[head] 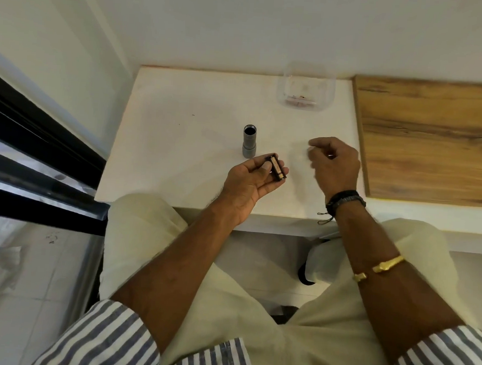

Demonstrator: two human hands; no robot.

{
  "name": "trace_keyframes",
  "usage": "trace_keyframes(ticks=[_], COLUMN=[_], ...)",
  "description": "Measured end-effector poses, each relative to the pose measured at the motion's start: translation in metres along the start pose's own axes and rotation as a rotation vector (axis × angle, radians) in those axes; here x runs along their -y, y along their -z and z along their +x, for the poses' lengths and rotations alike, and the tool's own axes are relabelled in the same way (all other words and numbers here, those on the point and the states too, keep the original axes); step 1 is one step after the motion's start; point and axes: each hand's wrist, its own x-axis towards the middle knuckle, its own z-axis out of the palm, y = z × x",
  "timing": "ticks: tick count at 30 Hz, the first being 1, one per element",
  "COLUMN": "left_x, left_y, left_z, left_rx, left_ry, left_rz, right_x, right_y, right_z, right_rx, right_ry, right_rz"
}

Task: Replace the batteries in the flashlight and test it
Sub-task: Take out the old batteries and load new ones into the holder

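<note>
Head view: a grey flashlight stands upright, open end up, on the white tabletop. At its 5 o'clock, the left hand pinches a battery holder. Right hand hovers loosely curled, grip unclear.

A clear plastic container (small reddish bits inside) sits beside a wooden board.
</note>
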Motion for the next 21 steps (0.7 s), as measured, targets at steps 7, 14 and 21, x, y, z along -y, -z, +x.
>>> trace_keyframes(ticks=[7, 14, 21], left_x=[-0.003, -0.002, 0.0], left_y=[0.001, 0.003, 0.006], left_z=[-0.002, -0.002, -0.001], left_rx=[-0.043, -0.096, -0.116], left_ry=[-0.04, -0.041, -0.05], left_rz=[0.162, 0.354, 0.423], right_x=[0.024, 0.024, 0.022], right_y=[0.012, 0.017, 0.016], right_z=[-0.042, -0.049, -0.048], right_rx=[0.416, 0.427, 0.44], right_ry=[0.31, 0.408, 0.533], right_rz=[-0.205, -0.32, -0.442])
